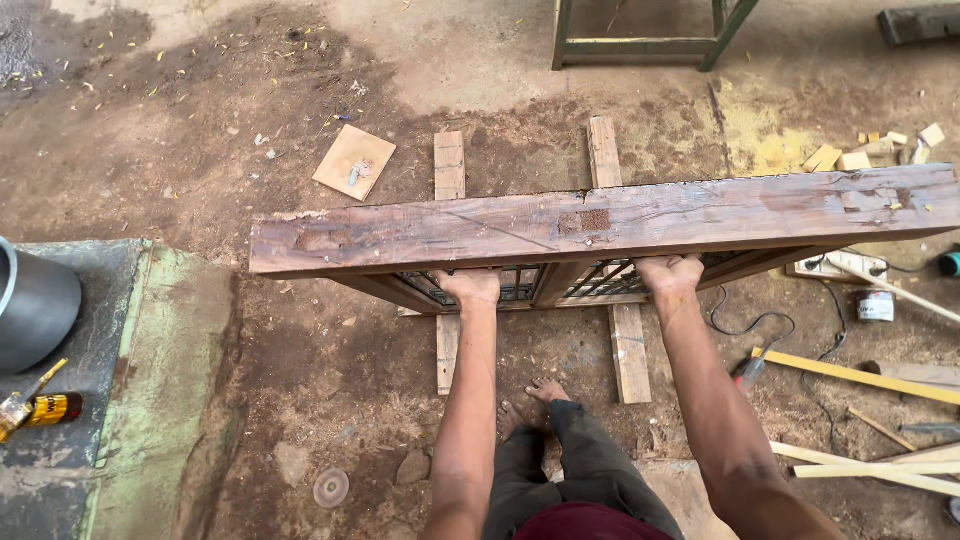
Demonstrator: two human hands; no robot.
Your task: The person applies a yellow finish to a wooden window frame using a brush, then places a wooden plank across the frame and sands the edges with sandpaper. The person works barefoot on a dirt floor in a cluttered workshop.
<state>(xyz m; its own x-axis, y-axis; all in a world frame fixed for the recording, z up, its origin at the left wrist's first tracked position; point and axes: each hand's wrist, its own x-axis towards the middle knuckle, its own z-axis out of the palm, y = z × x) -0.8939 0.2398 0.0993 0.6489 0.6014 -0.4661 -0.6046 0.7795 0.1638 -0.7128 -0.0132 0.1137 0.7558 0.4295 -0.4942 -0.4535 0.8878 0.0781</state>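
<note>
Frame (pixel 600 222) is held upright above two floor slats (pixel 625 340), long axis left-to-right — left hand (pixel 470 288) and right hand (pixel 670 273) are curled shut under its top rail, evenly spaced about the middle.

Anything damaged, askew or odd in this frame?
The wooden frame, gripped by the left hand and right hand, has a chipped, ragged left end and a rough patch mid-beam. Offcuts and sawdust litter the dirt floor.
</note>
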